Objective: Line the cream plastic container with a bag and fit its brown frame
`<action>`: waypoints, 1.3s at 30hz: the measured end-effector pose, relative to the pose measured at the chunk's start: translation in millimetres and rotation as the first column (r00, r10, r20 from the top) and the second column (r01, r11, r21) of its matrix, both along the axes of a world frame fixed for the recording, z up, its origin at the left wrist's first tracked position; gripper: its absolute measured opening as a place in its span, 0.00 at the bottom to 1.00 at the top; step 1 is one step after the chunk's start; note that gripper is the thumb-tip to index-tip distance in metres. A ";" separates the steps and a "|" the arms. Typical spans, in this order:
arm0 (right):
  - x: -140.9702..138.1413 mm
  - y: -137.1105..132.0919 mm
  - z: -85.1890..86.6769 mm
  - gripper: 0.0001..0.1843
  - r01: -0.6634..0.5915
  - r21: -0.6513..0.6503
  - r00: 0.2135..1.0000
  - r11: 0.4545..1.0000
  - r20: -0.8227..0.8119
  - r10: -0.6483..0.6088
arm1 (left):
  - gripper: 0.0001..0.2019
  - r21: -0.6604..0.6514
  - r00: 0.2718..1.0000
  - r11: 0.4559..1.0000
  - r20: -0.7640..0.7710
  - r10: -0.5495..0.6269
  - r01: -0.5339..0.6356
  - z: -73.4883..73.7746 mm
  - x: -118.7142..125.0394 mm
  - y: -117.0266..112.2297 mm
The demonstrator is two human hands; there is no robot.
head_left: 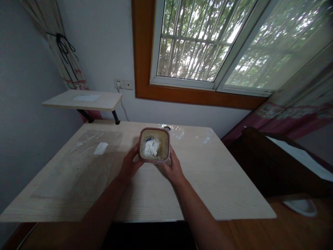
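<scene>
Between my two hands is a small squarish bin with a reddish-brown rim, tilted so that its inside faces me. A crumpled white tissue lies at its bottom, along with a small dark blue scrap. My left hand is closed around the bin's left side. On the opposite side my right hand grips it, with the thumb toward me. The fingers behind the bin are hidden. Both forearms reach over the pale wooden desk.
A clear plastic bag with a white label lies flat on the desk's left. Behind it stands a raised shelf bearing a paper. The window and wall socket are at the back; dark furniture is at right.
</scene>
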State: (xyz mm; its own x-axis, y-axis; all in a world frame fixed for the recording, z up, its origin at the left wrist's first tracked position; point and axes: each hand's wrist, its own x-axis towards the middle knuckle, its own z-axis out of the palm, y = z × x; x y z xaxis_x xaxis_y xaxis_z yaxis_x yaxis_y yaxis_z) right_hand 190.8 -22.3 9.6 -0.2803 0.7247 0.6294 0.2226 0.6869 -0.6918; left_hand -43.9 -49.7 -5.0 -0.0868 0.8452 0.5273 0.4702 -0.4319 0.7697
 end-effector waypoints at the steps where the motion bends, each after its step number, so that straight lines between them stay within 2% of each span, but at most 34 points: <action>1: 0.0 -0.1 -0.1 0.47 0.002 0.001 1.000 1.000 -0.002 -0.002 | 0.39 -0.002 1.000 1.000 0.001 0.003 -0.003 1.2 0.4 -0.7; 6: 0.2 0.1 -1.6 0.48 0.020 0.004 1.000 1.000 0.004 -0.020 | 0.38 -0.019 1.000 1.000 -0.013 0.012 -0.012 5.4 2.1 -2.0; 19: 0.7 -0.2 -4.6 0.45 0.043 0.032 0.999 0.999 0.019 -0.044 | 0.37 0.002 0.999 1.000 -0.038 0.027 -0.027 6.1 2.6 -2.5; 27: 0.3 -0.9 -5.1 0.45 0.056 0.038 0.998 0.998 0.019 -0.057 | 0.37 0.009 0.998 0.999 -0.049 0.036 -0.036 1.7 2.3 -1.8; 39: 0.5 -1.1 -4.8 0.45 0.076 0.028 0.997 0.997 0.029 -0.077 | 0.37 -0.004 0.998 0.999 -0.049 0.043 -0.044 5.4 2.9 -3.4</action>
